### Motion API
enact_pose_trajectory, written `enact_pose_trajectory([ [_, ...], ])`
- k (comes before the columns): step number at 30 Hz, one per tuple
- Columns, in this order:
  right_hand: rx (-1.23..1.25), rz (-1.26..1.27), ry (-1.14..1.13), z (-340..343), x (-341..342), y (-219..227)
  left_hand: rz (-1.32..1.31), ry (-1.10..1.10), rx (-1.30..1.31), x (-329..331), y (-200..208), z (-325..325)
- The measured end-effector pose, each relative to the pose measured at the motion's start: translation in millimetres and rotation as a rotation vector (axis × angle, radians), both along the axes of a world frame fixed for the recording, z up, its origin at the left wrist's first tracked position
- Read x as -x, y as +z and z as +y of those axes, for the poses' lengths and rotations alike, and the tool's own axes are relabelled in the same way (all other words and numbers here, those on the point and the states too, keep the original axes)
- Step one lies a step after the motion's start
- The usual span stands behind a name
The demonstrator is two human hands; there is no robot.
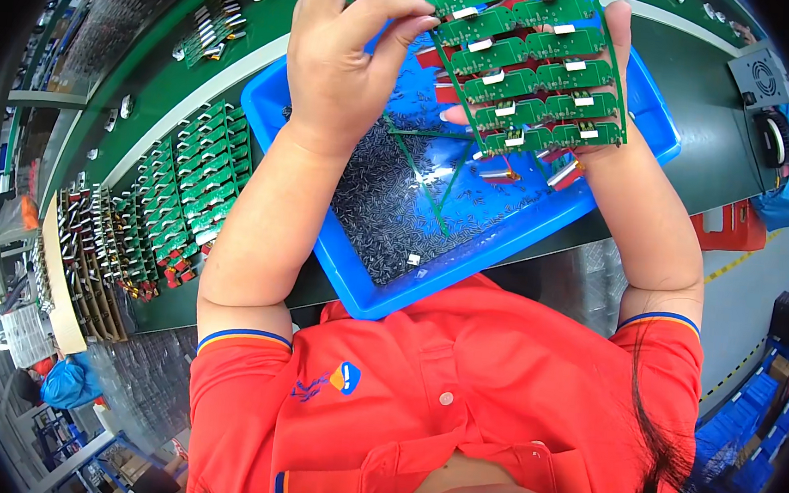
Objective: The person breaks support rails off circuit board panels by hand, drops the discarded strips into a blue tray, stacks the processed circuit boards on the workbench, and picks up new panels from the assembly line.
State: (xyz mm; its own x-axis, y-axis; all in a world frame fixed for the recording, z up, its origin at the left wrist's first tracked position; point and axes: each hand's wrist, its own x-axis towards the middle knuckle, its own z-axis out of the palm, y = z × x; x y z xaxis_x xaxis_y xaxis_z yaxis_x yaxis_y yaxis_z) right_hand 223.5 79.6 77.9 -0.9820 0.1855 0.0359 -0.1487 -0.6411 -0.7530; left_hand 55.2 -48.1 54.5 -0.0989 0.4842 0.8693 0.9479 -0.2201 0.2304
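A panel of green circuit boards (571,43) is raised over a blue plastic tray (344,275). The boards sit in two columns and carry small white connectors. From behind and below, my right hand (620,31) grips the panel; its thumb shows along the right edge, fingertips show at the left, and the palm is hidden. My left hand (349,53) pinches thumb and forefinger at the panel's left edge strip. Inside the tray lie many small dark pieces (365,203), thin green strips (430,203) and a few wired parts with silvery bodies (562,174).
More panels of green boards (201,171) stand on the green bench to the left, beside a row of boards with wired parts (88,259). Farther back lies another small group of boards (215,28). A red bin (730,227) and a grey metal box with a fan (758,79) are at the right.
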Motion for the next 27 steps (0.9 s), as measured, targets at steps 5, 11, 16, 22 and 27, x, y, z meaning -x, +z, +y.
enact_pose_trajectory([
  [5, 0.468, 0.242, 0.266, 8.7, 7.4, -14.3, -0.220, -0.626, -0.663, 10.9, -21.2, 43.8],
  [11, 0.406, 0.235, 0.279, 25.5, -4.4, -41.7, -0.059, 0.144, -0.011, -11.5, 13.5, -9.9],
  [16, 0.253, 0.170, 0.341, 31.9, -4.2, -43.4, -0.064, 0.051, -0.147, 8.6, -3.7, -8.4],
  [22, 0.329, 0.183, 0.347, 29.7, -3.6, -46.6, -0.052, 0.231, -0.026, -6.5, 14.9, -14.4],
  [27, 0.617, 0.156, 0.319, 23.2, -10.5, -40.1, -0.358, 0.133, -0.121, -6.6, 12.8, -14.9],
])
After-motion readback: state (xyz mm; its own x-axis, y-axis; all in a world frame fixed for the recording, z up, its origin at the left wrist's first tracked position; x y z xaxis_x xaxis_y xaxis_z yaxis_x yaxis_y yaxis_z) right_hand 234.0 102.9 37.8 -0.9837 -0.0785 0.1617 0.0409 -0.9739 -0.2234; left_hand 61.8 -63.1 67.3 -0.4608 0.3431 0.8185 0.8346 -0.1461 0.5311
